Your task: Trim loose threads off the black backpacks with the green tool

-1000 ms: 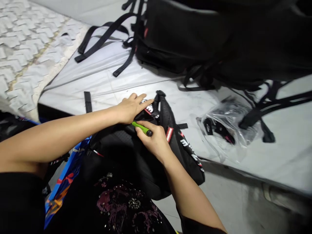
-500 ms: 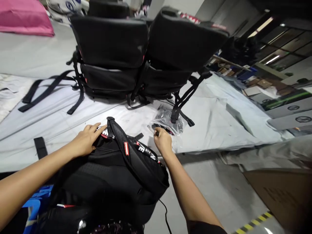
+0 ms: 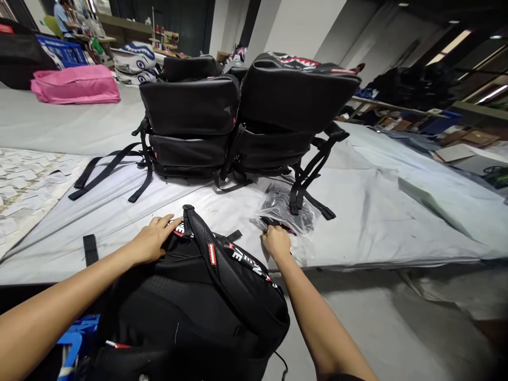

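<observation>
A black backpack (image 3: 190, 296) with a padded strap, red label and white lettering lies at the table's front edge. My left hand (image 3: 154, 238) grips its top edge, thumb below and fingers over the lettered fabric. At the opening of a clear plastic bag (image 3: 283, 203) with dark items in it is my right hand (image 3: 277, 242). Its fingers are curled closed, and what they hold, if anything, is hidden.
Stacked black backpacks (image 3: 190, 108) stand across the middle of the white-covered table (image 3: 369, 211), straps hanging down. A pink bag (image 3: 75, 84) lies at the back left. A blue crate (image 3: 71, 344) shows at the lower left. A person (image 3: 63, 18) sits far back left.
The camera view has tilted up, showing more of the room. My right hand has moved against the plastic bag's opening; the dark piece it held is now out of sight. My left hand stays on the backpack.
</observation>
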Tool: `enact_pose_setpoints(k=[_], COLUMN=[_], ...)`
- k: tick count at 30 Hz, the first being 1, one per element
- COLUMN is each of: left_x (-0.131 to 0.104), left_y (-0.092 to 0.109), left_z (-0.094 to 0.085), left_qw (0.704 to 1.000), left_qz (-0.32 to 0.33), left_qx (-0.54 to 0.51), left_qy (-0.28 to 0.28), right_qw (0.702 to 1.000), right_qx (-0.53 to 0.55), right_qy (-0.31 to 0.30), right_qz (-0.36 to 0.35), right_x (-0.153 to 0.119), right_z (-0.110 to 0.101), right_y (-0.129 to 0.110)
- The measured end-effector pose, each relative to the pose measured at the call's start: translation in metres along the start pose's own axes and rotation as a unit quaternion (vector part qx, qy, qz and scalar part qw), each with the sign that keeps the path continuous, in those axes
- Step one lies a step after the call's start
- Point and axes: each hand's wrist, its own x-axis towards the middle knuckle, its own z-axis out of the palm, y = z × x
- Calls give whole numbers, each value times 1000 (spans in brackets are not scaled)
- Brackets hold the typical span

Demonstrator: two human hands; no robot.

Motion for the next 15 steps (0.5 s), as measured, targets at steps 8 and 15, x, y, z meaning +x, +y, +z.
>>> enact_pose_setpoints(k=[8, 15], left_x=[-1, 0], left_y=[-5, -5], left_z=[2, 2], left_qw=[1000, 1000], left_qz=[9, 10], left_qx=[6, 3], left_qy=[13, 10], right_qw=[999, 999], right_qx=[4, 17], right_qy=[8, 3], right_qz=[-35, -39], right_x=[-12, -19], right_z=[9, 8], right_y=[6, 13])
